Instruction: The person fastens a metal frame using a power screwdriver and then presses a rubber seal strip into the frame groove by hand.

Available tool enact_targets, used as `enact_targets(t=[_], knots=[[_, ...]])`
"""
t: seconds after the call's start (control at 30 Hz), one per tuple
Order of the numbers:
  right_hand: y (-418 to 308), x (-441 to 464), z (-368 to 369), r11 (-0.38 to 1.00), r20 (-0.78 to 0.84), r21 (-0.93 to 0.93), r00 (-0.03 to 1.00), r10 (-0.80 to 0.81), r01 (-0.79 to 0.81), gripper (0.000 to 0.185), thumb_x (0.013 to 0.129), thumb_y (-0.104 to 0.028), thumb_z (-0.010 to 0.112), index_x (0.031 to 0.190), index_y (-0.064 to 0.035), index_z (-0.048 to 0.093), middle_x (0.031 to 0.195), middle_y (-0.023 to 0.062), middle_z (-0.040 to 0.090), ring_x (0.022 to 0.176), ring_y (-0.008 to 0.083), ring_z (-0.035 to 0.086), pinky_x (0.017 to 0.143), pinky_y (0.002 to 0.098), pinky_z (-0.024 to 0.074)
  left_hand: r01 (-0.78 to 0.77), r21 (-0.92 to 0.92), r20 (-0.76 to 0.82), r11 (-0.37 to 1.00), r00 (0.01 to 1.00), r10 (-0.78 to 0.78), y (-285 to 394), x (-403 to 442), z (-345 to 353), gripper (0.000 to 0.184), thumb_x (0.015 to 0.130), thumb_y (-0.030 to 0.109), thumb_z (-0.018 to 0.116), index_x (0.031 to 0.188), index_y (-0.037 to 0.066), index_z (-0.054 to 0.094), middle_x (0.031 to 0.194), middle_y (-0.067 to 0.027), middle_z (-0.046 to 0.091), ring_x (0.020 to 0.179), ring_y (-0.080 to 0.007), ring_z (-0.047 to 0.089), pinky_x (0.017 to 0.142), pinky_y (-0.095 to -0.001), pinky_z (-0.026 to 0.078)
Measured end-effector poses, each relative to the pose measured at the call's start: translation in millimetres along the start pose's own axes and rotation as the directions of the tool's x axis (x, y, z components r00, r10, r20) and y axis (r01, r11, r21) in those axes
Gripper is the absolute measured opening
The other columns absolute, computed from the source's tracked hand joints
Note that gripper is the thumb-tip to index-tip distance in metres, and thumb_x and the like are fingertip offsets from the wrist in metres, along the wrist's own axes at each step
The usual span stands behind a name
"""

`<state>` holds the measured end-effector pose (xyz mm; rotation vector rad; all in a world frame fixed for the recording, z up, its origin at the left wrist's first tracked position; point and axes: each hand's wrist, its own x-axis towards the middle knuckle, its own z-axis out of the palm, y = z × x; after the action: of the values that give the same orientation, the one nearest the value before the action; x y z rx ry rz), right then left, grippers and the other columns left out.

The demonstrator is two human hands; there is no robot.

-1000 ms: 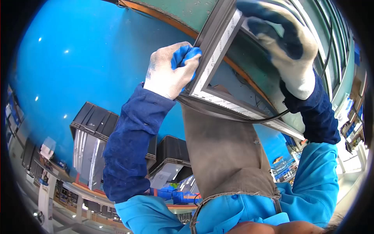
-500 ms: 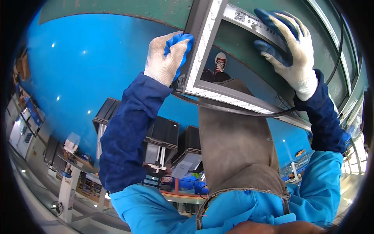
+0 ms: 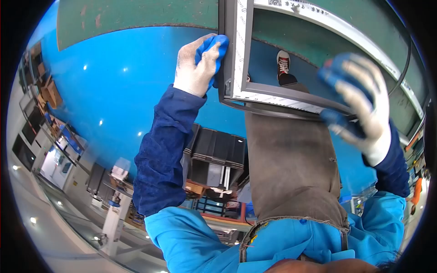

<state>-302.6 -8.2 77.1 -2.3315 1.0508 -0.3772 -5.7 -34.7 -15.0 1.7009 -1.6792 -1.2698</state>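
Note:
A dark grey metal frame [image 3: 239, 50] with white printed film on its face lies on a green surface, its corner jutting toward me. My left hand [image 3: 198, 66], in a white knit glove with a blue coated palm, is closed at the frame's outer left edge; its fingertips are hidden. A black flexible strip [image 3: 268, 111] bends round the near corner and runs along the frame's near side. My right hand [image 3: 364, 104], gloved alike, hovers near the right part of that side, fingers apart and blurred by motion. Nothing shows in it.
The green bench top [image 3: 136, 18] has a worn edge above a blue floor [image 3: 109, 86]. A black cable [image 3: 407, 63] crosses at the right. Black crates [image 3: 218, 145] stand beyond my left arm. My shoe [image 3: 283, 63] shows through the frame's opening.
My right hand has moved from the frame's upper bar down toward its near side. The view has shifted, and the strip now lies closer to the frame. My left hand stays at the left edge.

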Motion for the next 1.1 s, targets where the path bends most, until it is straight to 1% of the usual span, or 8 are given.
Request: enact_targets(t=[0.1,0.2,0.33,0.53,0.67,0.9,1.03,1.1], knots=[[-45.8,-30.9,58.7,0.995,-0.023,-0.076,0.998,0.058,-0.059,0.046,0.067,-0.02,0.071,0.111,-0.0159,0.057,0.118,0.0107,0.051,0.105,0.0285,0.051,0.091,0.0449,0.0398,0.002,-0.078,0.002,0.997,1.0,-0.002,-7.2,-23.6,0.0,0.037,0.084,0.022,0.053,0.104,-0.008,0.059,0.078,-0.0131,0.062,0.065,-0.0188,0.059,0.064,-0.0247,0.049],[-77.8,-40.6,96.4,0.956,-0.163,-0.238,0.977,0.137,-0.173,0.042,0.068,-0.018,0.07,0.108,-0.0175,0.058,0.121,0.0093,0.049,0.109,0.0274,0.049,0.092,0.046,0.0392,-0.012,-0.165,0.043,0.986,0.999,0.019,-11.4,-37.5,2.8,0.036,0.083,0.02,0.054,0.103,-0.009,0.059,0.074,-0.0122,0.062,0.064,-0.0188,0.058,0.063,-0.0252,0.049],[-71.2,-44.6,121.6,0.901,-0.41,-0.307,0.897,0.167,-0.308,0.041,0.068,-0.016,0.07,0.107,-0.0166,0.059,0.119,0.0082,0.051,0.108,0.0268,0.05,0.092,0.046,0.0395,0.154,-0.061,0.15,0.986,0.978,-0.143,-1.2,-37.8,-6.8,0.031,0.082,0.016,0.054,0.099,-0.009,0.06,0.067,-0.0101,0.058,0.061,-0.0179,0.056,0.06,-0.024,0.048],[-78.9,-42.5,127.3,0.849,-0.54,-0.305,0.813,0.219,-0.431,0.038,0.067,-0.015,0.071,0.104,-0.0146,0.061,0.11,0.0076,0.058,0.103,0.0258,0.054,0.09,0.0432,0.042,0.008,-0.074,0.186,0.997,0.982,0.006,-14.0,-40.9,-3.7,0.03,0.084,0.018,0.053,0.098,-0.009,0.058,0.068,-0.0109,0.057,0.06,-0.0183,0.056,0.059,-0.0232,0.047],[-95.6,-66.5,119.3,0.868,-0.455,-0.295,0.858,0.24,-0.399,0.038,0.066,-0.014,0.072,0.102,-0.0124,0.062,0.1,0.0074,0.061,0.093,0.0241,0.058,0.083,0.0389,0.0449,0.077,-0.029,0.297,0.997,0.953,-0.065,-7.6,-50.4,-13.7,0.031,0.085,0.02,0.052,0.096,-0.008,0.057,0.07,-0.0115,0.057,0.06,-0.0188,0.055,0.057,-0.0233,0.047],[-101.6,-89.6,106.2,0.878,-0.251,-0.144,0.875,0.413,-0.456,0.042,0.059,-0.011,0.072,0.1,-0.0098,0.063,0.094,0.0068,0.061,0.081,0.0211,0.059,0.074,0.0339,0.0464,0.038,-0.024,0.295,0.999,0.955,-0.029,-35.9,-51.5,-16.5,0.032,0.088,0.025,0.05,0.093,-0.006,0.054,0.074,-0.0126,0.056,0.059,-0.0197,0.055,0.054,-0.0234,0.048],[-96.8,-107.4,82.9,0.87,-0.167,-0.208,0.892,0.42,-0.448,0.045,0.056,-0.01,0.071,0.1,-0.0093,0.063,0.091,0.0069,0.06,0.076,0.0206,0.058,0.07,0.0317,0.0464,0.239,-0.243,0.411,0.94,0.903,-0.124,-59.7,-52.3,-10.7,0.053,0.091,0.039,0.047,0.116,-0.008,0.043,0.095,-0.0245,0.059,0.07,-0.0311,0.065,0.056,-0.0282,0.056],[-93.6,-115.0,85.6,0.847,-0.176,-0.232,0.877,0.446,-0.478,0.047,0.055,-0.009,0.071,0.101,-0.0094,0.062,0.092,0.007,0.06,0.078,0.0206,0.058,0.07,0.0309,0.0464,0.142,-0.242,0.407,0.96,0.913,-0.033,-53.4,-52.9,-6.2,0.052,0.092,0.038,0.044,0.116,-0.008,0.042,0.095,-0.0256,0.059,0.062,-0.0304,0.064,0.05,-0.0265,0.055]])
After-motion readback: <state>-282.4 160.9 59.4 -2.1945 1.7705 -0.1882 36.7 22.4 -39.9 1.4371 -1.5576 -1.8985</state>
